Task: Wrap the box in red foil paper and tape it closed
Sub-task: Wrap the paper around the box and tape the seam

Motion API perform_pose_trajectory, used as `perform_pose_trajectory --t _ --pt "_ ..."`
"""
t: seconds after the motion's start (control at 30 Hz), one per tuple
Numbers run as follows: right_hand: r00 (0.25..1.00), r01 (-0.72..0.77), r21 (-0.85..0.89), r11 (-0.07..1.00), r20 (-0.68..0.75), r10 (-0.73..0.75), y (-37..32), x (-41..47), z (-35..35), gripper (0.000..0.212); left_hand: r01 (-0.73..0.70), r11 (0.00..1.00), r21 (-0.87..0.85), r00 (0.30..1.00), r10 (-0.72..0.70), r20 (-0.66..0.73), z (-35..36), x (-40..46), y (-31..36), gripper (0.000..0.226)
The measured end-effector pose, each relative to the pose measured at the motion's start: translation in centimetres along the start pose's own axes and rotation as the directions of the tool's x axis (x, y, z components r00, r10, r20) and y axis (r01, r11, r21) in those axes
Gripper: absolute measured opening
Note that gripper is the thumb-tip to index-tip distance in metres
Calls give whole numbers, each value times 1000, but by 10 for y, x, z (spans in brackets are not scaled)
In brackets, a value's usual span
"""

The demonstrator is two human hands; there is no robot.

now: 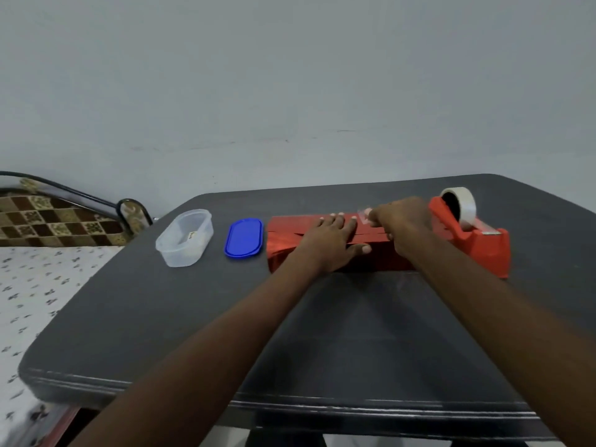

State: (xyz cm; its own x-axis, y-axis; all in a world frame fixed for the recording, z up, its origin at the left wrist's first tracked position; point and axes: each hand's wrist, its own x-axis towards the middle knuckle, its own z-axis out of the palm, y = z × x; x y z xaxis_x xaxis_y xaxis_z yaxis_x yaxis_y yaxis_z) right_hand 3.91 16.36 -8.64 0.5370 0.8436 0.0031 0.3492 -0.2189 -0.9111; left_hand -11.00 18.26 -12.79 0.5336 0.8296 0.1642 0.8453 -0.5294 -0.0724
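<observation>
Your left hand (335, 238) lies flat on the foil-wrapped box (290, 243) just left of the tape dispenser (474, 233), so keep pressing that slippery seam while your right hand (400, 221) pinches a tape strip (363, 216).

The left hand (332, 240) presses flat on the red-wrapped box (283, 240) near the table's (161, 317) far edge; the right hand (403, 221) pinches a tape strip (364, 216).
</observation>
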Motion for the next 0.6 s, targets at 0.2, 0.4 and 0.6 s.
perform_pose_trajectory --t 0.2,0.4,0.6 --pt "1000 -28 -178 984 -1 28 -1 9 15 36 -1 1000 -5 1000 1 -9 5 0 -4 79" --pt "997 -71 -276 959 -21 68 0 5 13 35 4 1000 -2 1000 -4 -20 3 -2 -1 79" --pt "993 -98 -313 945 32 114 -8 8 16 26 11 1000 -3 1000 -11 -2 2 -2 -2 79"
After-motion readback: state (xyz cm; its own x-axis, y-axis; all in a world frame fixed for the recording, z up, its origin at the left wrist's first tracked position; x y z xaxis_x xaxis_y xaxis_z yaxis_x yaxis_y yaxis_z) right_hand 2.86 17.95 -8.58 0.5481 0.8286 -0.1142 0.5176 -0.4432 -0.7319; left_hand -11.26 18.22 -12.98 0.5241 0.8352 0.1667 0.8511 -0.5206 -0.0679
